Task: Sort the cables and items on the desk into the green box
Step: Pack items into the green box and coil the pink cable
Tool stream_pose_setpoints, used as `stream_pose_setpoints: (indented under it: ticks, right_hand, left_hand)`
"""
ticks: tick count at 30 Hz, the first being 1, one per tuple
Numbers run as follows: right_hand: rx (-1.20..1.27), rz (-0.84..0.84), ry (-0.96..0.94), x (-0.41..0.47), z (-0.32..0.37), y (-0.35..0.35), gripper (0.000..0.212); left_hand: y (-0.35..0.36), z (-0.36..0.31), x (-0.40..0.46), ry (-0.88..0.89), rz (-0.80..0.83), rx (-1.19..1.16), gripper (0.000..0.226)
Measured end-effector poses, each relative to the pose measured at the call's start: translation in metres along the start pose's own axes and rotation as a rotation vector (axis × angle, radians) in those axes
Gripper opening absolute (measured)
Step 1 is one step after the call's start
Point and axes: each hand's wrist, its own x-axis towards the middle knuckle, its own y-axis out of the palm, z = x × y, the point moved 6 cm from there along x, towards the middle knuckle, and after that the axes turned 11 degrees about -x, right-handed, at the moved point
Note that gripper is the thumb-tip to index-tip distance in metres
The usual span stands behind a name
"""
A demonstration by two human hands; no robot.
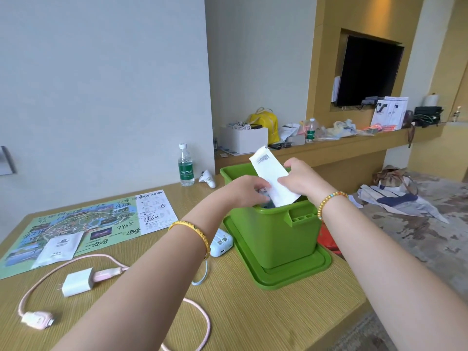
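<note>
The green box [276,231] stands on its green lid on the desk's right side. My right hand [300,177] holds a white paper packet [272,177] that leans upright, its lower end inside the box. My left hand [247,191] reaches over the box's rim with curled fingers touching the packet's lower left; what it grips is hidden. On the desk lie a pink cable [109,271] plugged into a white charger [77,281], a pale blue power bank [221,241] beside the box, and a white sachet [59,249].
A printed map sheet [83,224] covers the desk's left. A water bottle [186,165] and a small white object [208,178] stand near the wall. A cluttered shelf runs behind the box. The desk edge drops off to the right toward the carpet.
</note>
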Motion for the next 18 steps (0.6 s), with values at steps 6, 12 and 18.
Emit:
stream_pose_setpoints:
  ticks: [6, 12, 18]
  right_hand:
    - [-0.129, -0.247, -0.037, -0.007, -0.003, -0.027, 0.007]
    - [-0.312, -0.241, -0.06, -0.012, -0.013, -0.032, 0.012]
    - [-0.35, -0.233, -0.103, -0.01, -0.009, -0.031, 0.018]
  left_hand:
    - [0.007, -0.008, 0.01, -0.134, -0.104, 0.319, 0.043]
    - [0.013, -0.003, 0.019, -0.269, -0.03, 0.469, 0.042]
    - [0.004, -0.009, 0.022, -0.224, -0.2, 0.754, 0.039]
